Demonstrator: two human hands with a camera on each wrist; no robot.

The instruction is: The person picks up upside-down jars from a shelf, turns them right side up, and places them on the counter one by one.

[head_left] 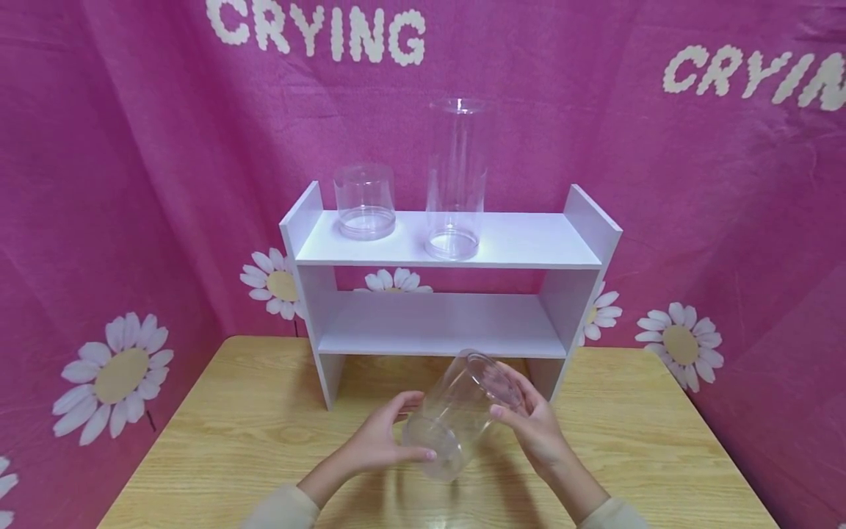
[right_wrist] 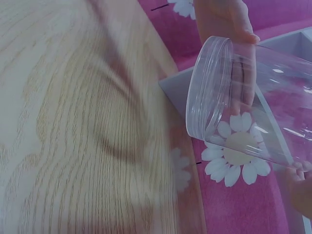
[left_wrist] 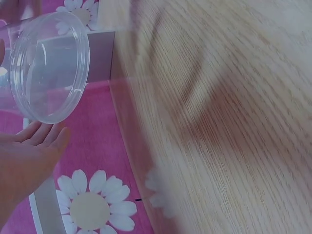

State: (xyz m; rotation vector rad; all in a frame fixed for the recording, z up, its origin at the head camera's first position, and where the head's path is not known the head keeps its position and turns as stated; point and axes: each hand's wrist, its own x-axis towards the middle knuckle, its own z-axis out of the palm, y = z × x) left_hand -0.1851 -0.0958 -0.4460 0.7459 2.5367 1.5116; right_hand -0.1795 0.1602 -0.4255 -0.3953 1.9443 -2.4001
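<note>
A clear plastic jar is tilted above the table in front of the shelf, its ringed end low and toward the left. My right hand grips its upper end with the thumb in front. At the lower end is my left hand, spread wide, thumb on the near side and fingers on the far side. In the left wrist view, the left hand's fingers lie straight close to the jar's ringed end; firm contact is unclear. Seen from the right wrist, left fingers show through the jar wall.
A white two-tier shelf stands at the back of the wooden table. On its top board are a short clear jar at the left and a tall clear jar near the middle. Pink flowered curtains surround the table.
</note>
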